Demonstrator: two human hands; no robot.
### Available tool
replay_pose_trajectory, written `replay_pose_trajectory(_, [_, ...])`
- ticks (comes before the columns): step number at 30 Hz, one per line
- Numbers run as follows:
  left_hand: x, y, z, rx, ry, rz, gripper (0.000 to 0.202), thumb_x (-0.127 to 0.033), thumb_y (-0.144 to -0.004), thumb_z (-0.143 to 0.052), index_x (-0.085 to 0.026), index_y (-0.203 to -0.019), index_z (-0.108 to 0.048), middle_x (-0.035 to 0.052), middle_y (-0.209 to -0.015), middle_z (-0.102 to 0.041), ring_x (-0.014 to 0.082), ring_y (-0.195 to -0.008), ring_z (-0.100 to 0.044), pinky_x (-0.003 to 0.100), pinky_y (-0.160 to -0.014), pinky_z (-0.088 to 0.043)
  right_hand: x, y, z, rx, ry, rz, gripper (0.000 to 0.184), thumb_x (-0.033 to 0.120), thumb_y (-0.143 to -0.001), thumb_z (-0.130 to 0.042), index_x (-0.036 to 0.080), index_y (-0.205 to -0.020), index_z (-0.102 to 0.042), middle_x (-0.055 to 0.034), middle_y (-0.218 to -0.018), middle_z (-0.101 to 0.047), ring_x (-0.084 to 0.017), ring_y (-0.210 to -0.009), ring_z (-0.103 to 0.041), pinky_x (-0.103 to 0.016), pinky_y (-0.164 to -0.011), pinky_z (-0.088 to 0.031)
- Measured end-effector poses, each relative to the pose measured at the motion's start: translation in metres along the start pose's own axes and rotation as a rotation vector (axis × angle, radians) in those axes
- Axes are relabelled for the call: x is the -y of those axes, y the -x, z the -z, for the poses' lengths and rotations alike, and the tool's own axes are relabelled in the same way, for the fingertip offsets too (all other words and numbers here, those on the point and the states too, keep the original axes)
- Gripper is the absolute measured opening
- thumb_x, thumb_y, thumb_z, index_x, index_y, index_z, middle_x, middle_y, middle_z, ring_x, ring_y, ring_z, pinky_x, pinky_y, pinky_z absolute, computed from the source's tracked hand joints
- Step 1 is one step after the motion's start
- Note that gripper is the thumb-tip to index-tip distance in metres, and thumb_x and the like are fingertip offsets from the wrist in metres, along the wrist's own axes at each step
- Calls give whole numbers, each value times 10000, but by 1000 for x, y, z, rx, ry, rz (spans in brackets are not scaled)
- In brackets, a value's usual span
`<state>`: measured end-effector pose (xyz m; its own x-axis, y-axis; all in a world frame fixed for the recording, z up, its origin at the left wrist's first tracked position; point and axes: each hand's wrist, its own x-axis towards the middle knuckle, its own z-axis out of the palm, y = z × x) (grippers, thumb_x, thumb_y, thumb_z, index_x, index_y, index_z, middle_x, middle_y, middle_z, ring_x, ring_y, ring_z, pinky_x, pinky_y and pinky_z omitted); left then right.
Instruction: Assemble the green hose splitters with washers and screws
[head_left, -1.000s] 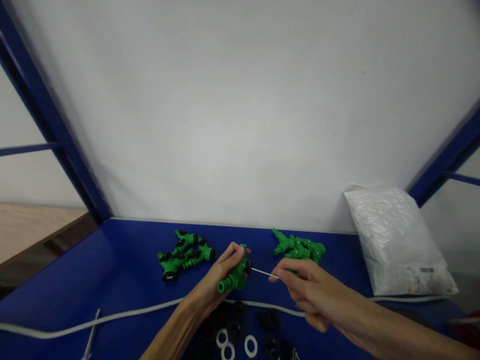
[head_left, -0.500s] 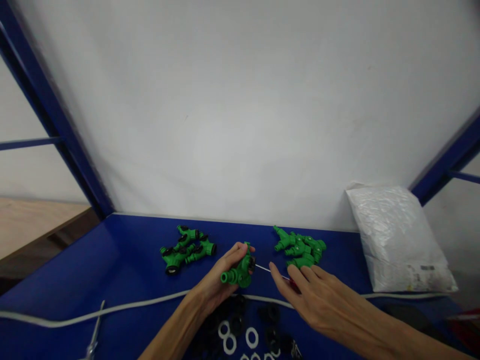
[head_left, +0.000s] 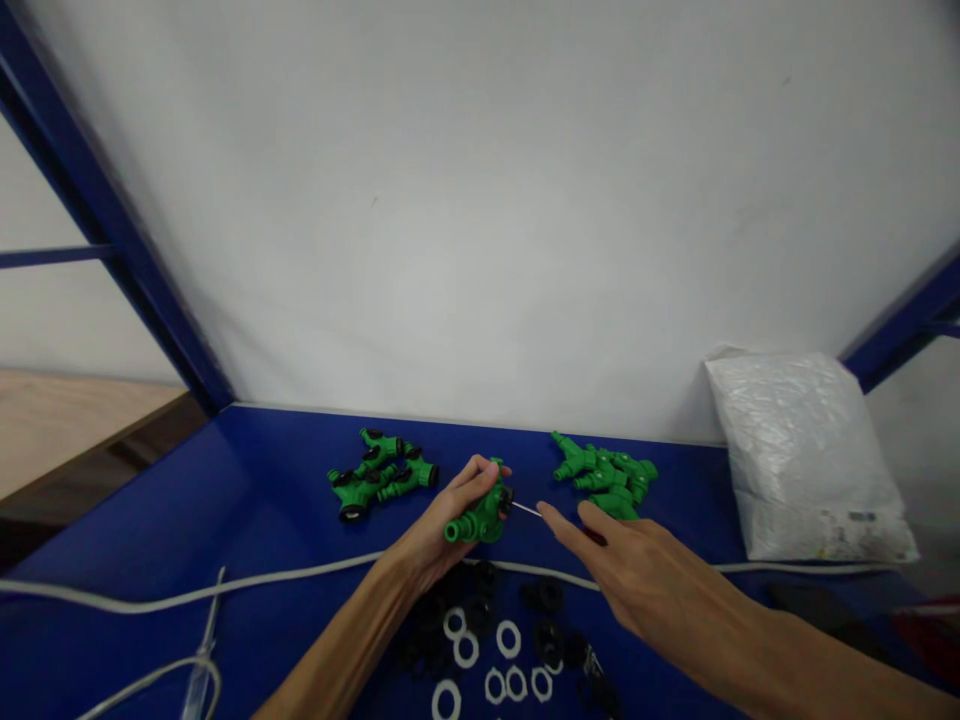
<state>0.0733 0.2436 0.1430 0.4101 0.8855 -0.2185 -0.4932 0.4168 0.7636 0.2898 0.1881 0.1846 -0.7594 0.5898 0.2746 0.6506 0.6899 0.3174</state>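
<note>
My left hand (head_left: 460, 500) is closed around a green plastic hose splitter (head_left: 478, 522), whose ribbed outlet points toward me. A black part (head_left: 505, 499) sits on the splitter's right side. My right hand (head_left: 611, 545) grips a screwdriver, its handle mostly hidden by the fingers. The thin metal shaft (head_left: 527, 509) reaches left, and its tip meets the black part. My right index finger stretches along the shaft. Below the hands lie white ring washers (head_left: 508, 639) and black ring-shaped pieces (head_left: 547, 595).
Several green splitters with black parts (head_left: 367, 490) lie at the left, and a pile of plain green ones (head_left: 611, 478) at the right. A white plastic bag (head_left: 810, 460) stands far right. A pale cable (head_left: 300, 573) crosses the blue table (head_left: 262, 480). Another screwdriver (head_left: 204, 640) lies front left.
The view has tipped down slightly, showing more washers. Both hands keep hold of the splitter and screwdriver; the right fingers have shifted around the handle, covering more of it.
</note>
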Motion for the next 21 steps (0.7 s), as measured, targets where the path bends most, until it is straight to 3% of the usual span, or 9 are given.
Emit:
replay_pose_trajectory(5, [1,2,-3,29,-22,-2,311,-405,-759,-817,-193,-849,-607,-19,-948,-601,75,-703,-565,199,-641,-426,4,-3,8,-12,-503,-316,367,115,-931,-442,156,-1168,-720,-120,-943,-764,-240,-796,-729,-363,-695,-593])
replay_pose_trajectory(7, [1,3,-4,28,-40,-11,310,-404,-764,-811,-194,-838,-596,-20,-952,-600,70,-689,-556,196,-630,-418,4,-8,15,27,-796,-514,313,232,-971,-460,201,-1062,-758,-77,-876,-747,-207,-753,-694,-328,-672,-564])
replay_pose_trajectory(8, [1,4,-5,28,-48,-20,311,-404,-763,-810,-195,-827,-589,-20,-959,-601,69,-686,-553,196,-624,-413,4,-11,17,85,-954,-626,305,288,-975,-473,204,-1041,-759,-45,-766,-701,-172,-633,-640,-288,-576,-526])
replay_pose_trajectory(10, [0,4,-5,32,-67,-43,318,-412,-763,-808,-196,-808,-579,-20,-974,-606,70,-683,-551,199,-615,-405,3,-15,21,221,-1274,-856,307,367,-963,-510,186,-1069,-734,49,-562,-485,-99,-423,-400,-219,-404,-359])
replay_pose_trajectory(12, [0,4,-4,38,-91,-57,313,-429,-775,-794,-200,-818,-585,-18,-970,-613,71,-675,-544,200,-622,-402,0,-16,22,325,-1583,-1034,309,399,-953,-539,173,-1094,-696,118,-524,-272,-68,-397,-167,-192,-367,-202])
replay_pose_trajectory(16, [0,3,-2,57,-130,-79,293,-445,-810,-761,-210,-853,-592,-15,-952,-623,80,-693,-546,200,-668,-420,-6,-12,17,370,-1918,-1082,260,393,-967,-538,180,-1041,-668,131,-555,-231,-65,-444,-53,-193,-383,-121])
replay_pose_trajectory(21, [3,3,-5,54,-143,-62,279,-424,-804,-772,-194,-832,-616,-8,-942,-632,76,-689,-561,183,-616,-415,-8,-8,16,364,-1836,-1044,299,460,-956,-557,182,-1040,-625,140,-545,-241,-56,-424,-88,-188,-374,-150])
